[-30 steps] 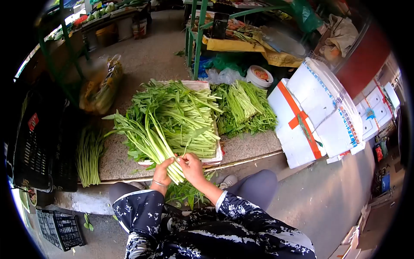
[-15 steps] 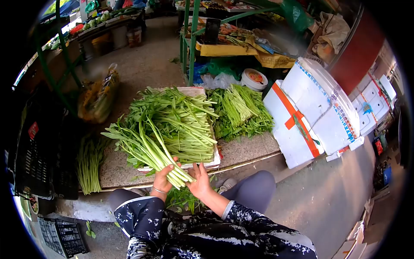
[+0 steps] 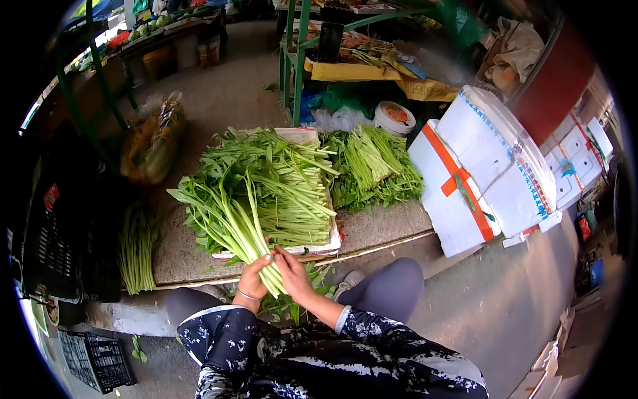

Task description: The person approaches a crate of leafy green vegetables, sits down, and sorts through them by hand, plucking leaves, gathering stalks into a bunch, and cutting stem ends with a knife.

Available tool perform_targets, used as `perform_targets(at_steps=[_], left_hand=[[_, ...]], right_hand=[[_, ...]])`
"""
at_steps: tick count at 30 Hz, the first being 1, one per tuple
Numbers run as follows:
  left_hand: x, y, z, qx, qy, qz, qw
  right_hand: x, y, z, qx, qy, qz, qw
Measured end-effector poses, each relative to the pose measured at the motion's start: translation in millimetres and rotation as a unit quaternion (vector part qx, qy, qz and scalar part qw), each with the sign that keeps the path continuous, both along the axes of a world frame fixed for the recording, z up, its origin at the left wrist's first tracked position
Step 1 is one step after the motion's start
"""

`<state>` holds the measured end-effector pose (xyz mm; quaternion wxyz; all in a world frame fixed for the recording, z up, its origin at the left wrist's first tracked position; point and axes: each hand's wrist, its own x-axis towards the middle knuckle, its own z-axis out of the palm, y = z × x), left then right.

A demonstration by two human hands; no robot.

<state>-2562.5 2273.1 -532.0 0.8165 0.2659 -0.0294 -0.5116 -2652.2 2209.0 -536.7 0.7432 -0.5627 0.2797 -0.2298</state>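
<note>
The ledge (image 3: 385, 223) crosses the middle of the frame; white boxes (image 3: 495, 159) stand at right; the big pile (image 3: 279, 179) of greens fills a tray (image 3: 319, 251) at centre, the small pile (image 3: 375, 163) just right of it; the held bunch (image 3: 232, 229) slants from below centre towards upper left, its leaves over the big pile; a thin bunch (image 3: 138, 256) lies at left; the left hand (image 3: 252, 280) is closed round the held stems; the right hand (image 3: 292, 276), partly curled, touches them, its grip unclear.

Vegetable market, heaped greens (image 3: 282, 179), produce stalls (image 3: 355, 71)
</note>
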Motion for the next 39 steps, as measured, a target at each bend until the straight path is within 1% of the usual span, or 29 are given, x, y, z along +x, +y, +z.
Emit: perform_targets(at_steps=[1,2,4,6,7,8,9,10,11,12,13,15,16,18,19,22,23,24,26,27,28,29,30,32,33,34,36,38,39], left_hand=[[2,0,2,-0.002,-0.025,0.002,1.000],[4,0,2,-0.007,-0.010,0.007,1.000],[6,2,1,-0.054,-0.017,-0.001,0.998],[8,6,-13,-0.052,0.023,0.008,0.998],[7,9,-14,-0.055,0.033,0.009,0.998],[8,11,-23,-0.028,0.035,0.025,0.999],[9,13,-25,-0.037,0.031,0.032,0.998],[9,14,-25,-0.046,0.028,0.038,0.998],[9,15,-13,-0.038,0.029,0.045,0.998],[12,15,-3,-0.064,0.019,0.051,0.996],[18,15,2,-0.077,0.017,0.059,0.995],[31,17,16,-0.114,0.014,0.061,0.992],[37,19,25,-0.134,0.002,0.058,0.989],[40,22,47,-0.171,-0.004,0.066,0.983],[43,24,51,-0.175,-0.019,0.069,0.982],[55,31,50,-0.166,-0.043,0.075,0.982],[60,34,47,-0.166,-0.045,0.077,0.982],[63,36,44,-0.162,-0.045,0.087,0.982],[68,37,36,-0.178,-0.040,0.085,0.979],[70,37,33,-0.180,-0.038,0.086,0.979],[71,36,30,-0.173,-0.036,0.091,0.980],[71,35,26,-0.164,-0.034,0.095,0.981],[71,33,22,-0.165,-0.031,0.096,0.981],[68,30,13,-0.150,-0.004,0.097,0.984],[66,28,9,-0.124,-0.002,0.097,0.988],[63,25,8,-0.100,-0.006,0.092,0.991],[56,18,-7,-0.041,-0.011,0.071,0.997],[45,17,-16,0.009,-0.018,0.056,0.998],[41,16,-20,0.017,-0.008,0.048,0.999]], right_hand=[[2,-1,0,-0.039,-0.012,0.007,0.999],[3,-1,5,-0.074,-0.019,0.014,0.997],[1,0,14,0.121,-0.054,0.006,0.991],[-3,-12,-5,0.253,-0.091,-0.033,0.963],[-3,-26,-11,0.140,-0.005,-0.064,0.988],[-4,-47,-13,0.018,0.075,-0.089,0.993],[-6,-70,-16,-0.148,0.110,-0.111,0.977],[-6,-94,-18,-0.254,0.116,-0.170,0.945],[-5,-122,-21,-0.343,0.182,-0.177,0.904],[-2,-143,-22,-0.430,0.245,-0.181,0.850],[4,-153,-19,-0.431,0.244,-0.177,0.851],[17,-166,-13,-0.520,0.363,-0.102,0.766],[23,-171,-17,-0.523,0.358,-0.098,0.767],[34,-182,-33,-0.589,0.425,-0.019,0.687],[40,-185,-28,-0.603,0.444,0.010,0.663],[51,-197,-7,-0.624,0.417,0.040,0.659],[54,-199,3,-0.641,0.381,-0.006,0.666],[56,-204,14,-0.642,0.381,-0.003,0.665],[59,-203,55,-0.572,0.371,-0.030,0.731],[60,-199,75,-0.574,0.372,-0.029,0.729],[59,-192,93,-0.584,0.345,-0.084,0.730],[58,-186,102,-0.591,0.317,-0.138,0.729],[57,-181,102,-0.593,0.318,-0.137,0.727],[54,-164,99,-0.533,0.270,-0.214,0.773],[54,-155,82,-0.543,0.279,-0.200,0.767],[56,-146,61,-0.502,0.304,-0.152,0.795],[57,-152,-27,-0.447,0.354,-0.074,0.818],[57,-137,-43,-0.415,0.369,-0.040,0.831],[50,-132,-50,-0.381,0.336,-0.033,0.861]])
